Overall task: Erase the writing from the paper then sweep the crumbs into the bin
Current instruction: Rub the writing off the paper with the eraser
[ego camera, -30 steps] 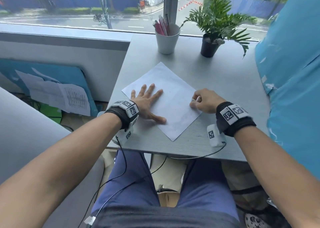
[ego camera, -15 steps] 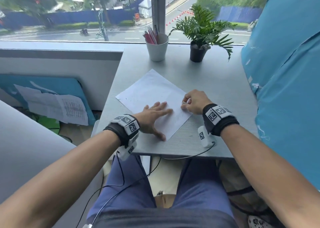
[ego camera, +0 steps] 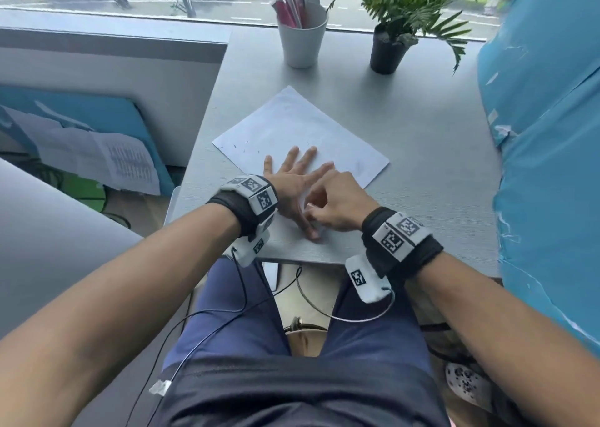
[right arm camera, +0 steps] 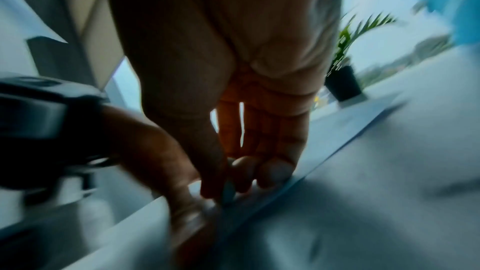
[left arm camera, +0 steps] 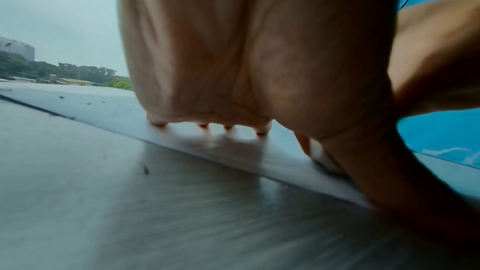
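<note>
A white sheet of paper (ego camera: 302, 127) lies cornerwise on the grey table (ego camera: 422, 173). My left hand (ego camera: 293, 173) lies flat on its near part, fingers spread, fingertips (left arm camera: 207, 125) pressing the sheet. My right hand (ego camera: 334, 199) is curled just right of the left thumb and pinches a small white eraser (ego camera: 310, 206) against the paper's near corner. The eraser (left arm camera: 323, 158) also shows pale under the right thumb. Small dark crumbs (ego camera: 246, 144) dot the sheet's left corner, and some crumbs (left arm camera: 145, 169) lie on the table. The right wrist view is blurred.
A white cup of pens (ego camera: 303, 33) and a potted plant (ego camera: 389, 49) stand at the table's far edge by the window. A blue covered surface (ego camera: 545, 134) borders the right side. A pale container rim (ego camera: 172, 205) shows below the table's left edge.
My right hand has moved left with the eraser, from the paper's right corner to the near corner beside my left thumb. My left hand stays flat on the sheet.
</note>
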